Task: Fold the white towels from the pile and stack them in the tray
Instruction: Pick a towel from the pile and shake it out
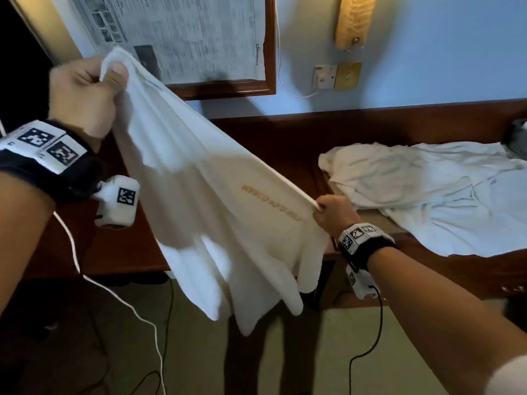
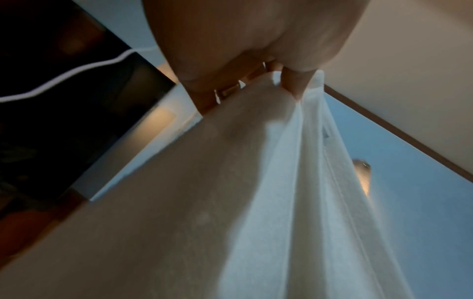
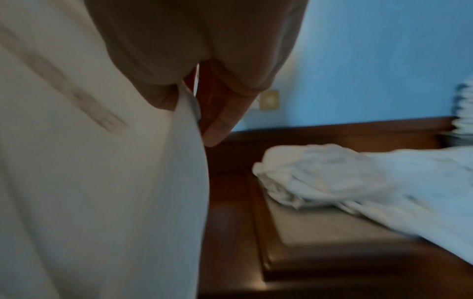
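A white towel (image 1: 216,195) with gold lettering hangs stretched in the air between my two hands. My left hand (image 1: 85,89) is raised at the upper left and pinches one corner between thumb and fingers. My right hand (image 1: 332,213) is lower, at centre right, and pinches the opposite corner of the same edge. The towel's loose lower part droops toward the floor. The left wrist view shows the towel (image 2: 294,182) falling away from my fingers (image 2: 294,85). The right wrist view shows the towel (image 3: 102,182) beside my fingers (image 3: 220,121). The pile of white towels (image 1: 413,181) lies crumpled on the wooden desk at the right. I see no tray.
A dark wooden desk (image 1: 271,143) runs along the blue wall. A framed newspaper sheet (image 1: 185,38) hangs behind the towel. A wall lamp (image 1: 353,21) and sockets (image 1: 336,76) sit above the desk. Cables (image 1: 142,309) trail across the floor. The towel pile (image 3: 332,178) also shows in the right wrist view.
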The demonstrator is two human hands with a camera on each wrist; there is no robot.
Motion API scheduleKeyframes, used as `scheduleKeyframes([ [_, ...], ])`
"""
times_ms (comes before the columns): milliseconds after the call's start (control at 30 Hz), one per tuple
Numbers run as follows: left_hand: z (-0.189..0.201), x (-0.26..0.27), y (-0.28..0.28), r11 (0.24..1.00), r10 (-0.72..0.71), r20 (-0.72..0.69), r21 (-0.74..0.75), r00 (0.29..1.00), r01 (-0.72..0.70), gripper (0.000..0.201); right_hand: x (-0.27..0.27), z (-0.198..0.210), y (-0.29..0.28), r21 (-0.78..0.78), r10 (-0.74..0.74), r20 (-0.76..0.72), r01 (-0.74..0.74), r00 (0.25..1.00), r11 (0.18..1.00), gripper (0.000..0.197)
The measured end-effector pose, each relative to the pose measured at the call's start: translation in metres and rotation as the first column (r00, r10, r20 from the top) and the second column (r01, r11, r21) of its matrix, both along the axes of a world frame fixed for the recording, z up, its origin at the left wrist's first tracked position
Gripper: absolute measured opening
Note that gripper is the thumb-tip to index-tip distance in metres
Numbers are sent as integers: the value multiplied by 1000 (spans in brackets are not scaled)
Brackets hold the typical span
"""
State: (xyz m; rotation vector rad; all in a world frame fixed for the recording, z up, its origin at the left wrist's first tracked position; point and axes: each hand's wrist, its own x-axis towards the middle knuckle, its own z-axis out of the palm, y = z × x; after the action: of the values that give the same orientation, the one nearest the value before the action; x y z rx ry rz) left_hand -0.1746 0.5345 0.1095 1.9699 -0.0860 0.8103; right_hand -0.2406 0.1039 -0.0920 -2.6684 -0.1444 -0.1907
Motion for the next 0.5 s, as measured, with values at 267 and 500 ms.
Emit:
scheduleKeyframes([
  [267,-62,98,-85,970,-90,152,235,984,53,31,-18,-41,-81,-356,-413,-328,294,849,887,22],
  [500,14,-69,-92,862,-290,-208,367,934,350,31,-27,68,95,235,88,357,-180,930,955,14],
])
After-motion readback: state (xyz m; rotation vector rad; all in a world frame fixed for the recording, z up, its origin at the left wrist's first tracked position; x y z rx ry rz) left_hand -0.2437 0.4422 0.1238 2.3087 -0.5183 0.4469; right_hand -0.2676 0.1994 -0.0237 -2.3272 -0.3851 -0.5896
